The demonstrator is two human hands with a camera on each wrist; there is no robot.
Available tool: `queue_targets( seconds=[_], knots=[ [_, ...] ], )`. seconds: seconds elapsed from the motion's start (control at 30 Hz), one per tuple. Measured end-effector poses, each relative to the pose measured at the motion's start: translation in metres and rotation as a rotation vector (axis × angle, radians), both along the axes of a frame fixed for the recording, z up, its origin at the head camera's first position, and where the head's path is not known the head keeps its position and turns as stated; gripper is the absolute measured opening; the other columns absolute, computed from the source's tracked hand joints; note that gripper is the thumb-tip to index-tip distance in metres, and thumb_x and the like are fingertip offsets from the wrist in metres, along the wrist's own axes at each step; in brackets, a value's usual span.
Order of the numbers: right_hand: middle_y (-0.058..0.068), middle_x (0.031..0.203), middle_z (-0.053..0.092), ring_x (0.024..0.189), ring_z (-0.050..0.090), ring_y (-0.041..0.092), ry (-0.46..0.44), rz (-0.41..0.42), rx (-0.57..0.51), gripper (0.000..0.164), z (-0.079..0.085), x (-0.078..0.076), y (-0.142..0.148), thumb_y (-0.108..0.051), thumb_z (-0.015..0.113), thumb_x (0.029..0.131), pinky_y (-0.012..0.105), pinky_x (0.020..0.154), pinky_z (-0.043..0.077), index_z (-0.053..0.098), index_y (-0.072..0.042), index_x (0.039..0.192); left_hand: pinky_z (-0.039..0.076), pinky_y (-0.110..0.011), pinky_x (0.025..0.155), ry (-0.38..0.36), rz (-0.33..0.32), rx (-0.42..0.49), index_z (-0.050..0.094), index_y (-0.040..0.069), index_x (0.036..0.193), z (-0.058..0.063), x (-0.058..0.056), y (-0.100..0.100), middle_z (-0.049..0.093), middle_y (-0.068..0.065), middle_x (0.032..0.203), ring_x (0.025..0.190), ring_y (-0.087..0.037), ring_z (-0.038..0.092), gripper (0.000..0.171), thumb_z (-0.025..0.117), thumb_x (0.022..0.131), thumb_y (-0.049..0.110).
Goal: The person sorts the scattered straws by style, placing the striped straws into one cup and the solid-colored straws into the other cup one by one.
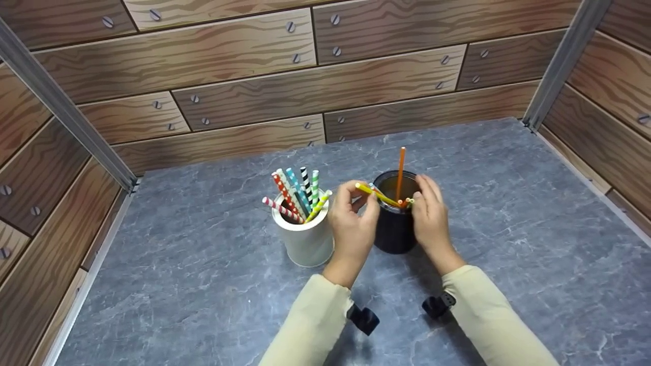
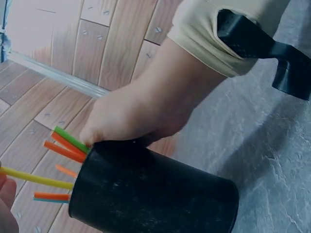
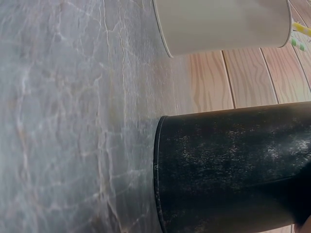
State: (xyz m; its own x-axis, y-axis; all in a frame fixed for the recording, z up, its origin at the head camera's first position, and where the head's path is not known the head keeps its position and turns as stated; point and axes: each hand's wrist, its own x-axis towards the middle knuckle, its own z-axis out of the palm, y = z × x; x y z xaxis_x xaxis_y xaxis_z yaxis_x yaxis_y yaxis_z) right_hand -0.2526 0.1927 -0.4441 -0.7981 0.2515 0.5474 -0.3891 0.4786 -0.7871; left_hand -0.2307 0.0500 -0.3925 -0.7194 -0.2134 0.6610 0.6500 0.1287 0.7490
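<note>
My left hand point(image 1: 353, 226) is at the near left rim of a black cup point(image 1: 394, 234), pinching a yellow straw point(image 1: 384, 196) whose lower end is in the cup. At the edge of the left wrist view, its fingertips meet the straw's free end. My right hand point(image 1: 432, 221) holds the cup's right side near the rim, thumb towards me and fingers towards the back. Inside the cup an orange straw point(image 1: 401, 173) stands tall. Several other straws, among them a green straw point(image 2: 70, 138) and a short orange straw point(image 2: 63, 151), poke out at the rim.
A white cup point(image 1: 305, 244) stands left of the black one, close to my left hand. It holds several patterned paper straws point(image 1: 300, 190): dotted and striped. Wood-patterned walls point(image 1: 244, 66) with metal corner posts enclose the grey marbled table point(image 1: 193, 264).
</note>
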Motion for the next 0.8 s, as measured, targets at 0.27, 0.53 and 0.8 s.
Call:
queue_targets(
  seconds=[0.27, 0.53, 0.8],
  knots=[
    [0.032, 0.135, 0.04, 0.127, 0.035, 0.043, -0.004, 0.021, -0.004, 0.041, -0.001, -0.002, -0.003, -0.008, 0.041, 0.093, 0.051, 0.107, 0.024, 0.046, 0.013, 0.128, 0.053, -0.02, 0.069, -0.056, 0.028, -0.151, 0.06, 0.0, 0.086, -0.01, -0.008, 0.003, 0.064, -0.011, 0.083, 0.078, -0.017, 0.065, 0.012, 0.062, 0.076, -0.005],
    [0.031, 0.135, 0.04, 0.128, 0.034, 0.043, -0.018, 0.031, -0.006, 0.041, -0.001, -0.002, -0.005, -0.008, 0.04, 0.093, 0.051, 0.107, 0.024, 0.045, 0.013, 0.129, 0.05, -0.017, 0.064, -0.122, 0.034, -0.239, 0.061, 0.001, 0.086, -0.016, -0.014, 0.006, 0.065, -0.009, 0.079, 0.071, -0.013, 0.063, 0.012, 0.063, 0.075, -0.004],
    [0.03, 0.135, 0.04, 0.127, 0.036, 0.042, -0.022, 0.024, -0.007, 0.041, -0.001, -0.006, -0.006, -0.009, 0.04, 0.093, 0.05, 0.107, 0.025, 0.046, 0.012, 0.128, 0.052, -0.019, 0.068, -0.095, 0.027, -0.186, 0.061, -0.001, 0.085, -0.02, -0.013, -0.001, 0.065, -0.01, 0.08, 0.074, -0.016, 0.064, 0.011, 0.064, 0.075, -0.004]
  ],
)
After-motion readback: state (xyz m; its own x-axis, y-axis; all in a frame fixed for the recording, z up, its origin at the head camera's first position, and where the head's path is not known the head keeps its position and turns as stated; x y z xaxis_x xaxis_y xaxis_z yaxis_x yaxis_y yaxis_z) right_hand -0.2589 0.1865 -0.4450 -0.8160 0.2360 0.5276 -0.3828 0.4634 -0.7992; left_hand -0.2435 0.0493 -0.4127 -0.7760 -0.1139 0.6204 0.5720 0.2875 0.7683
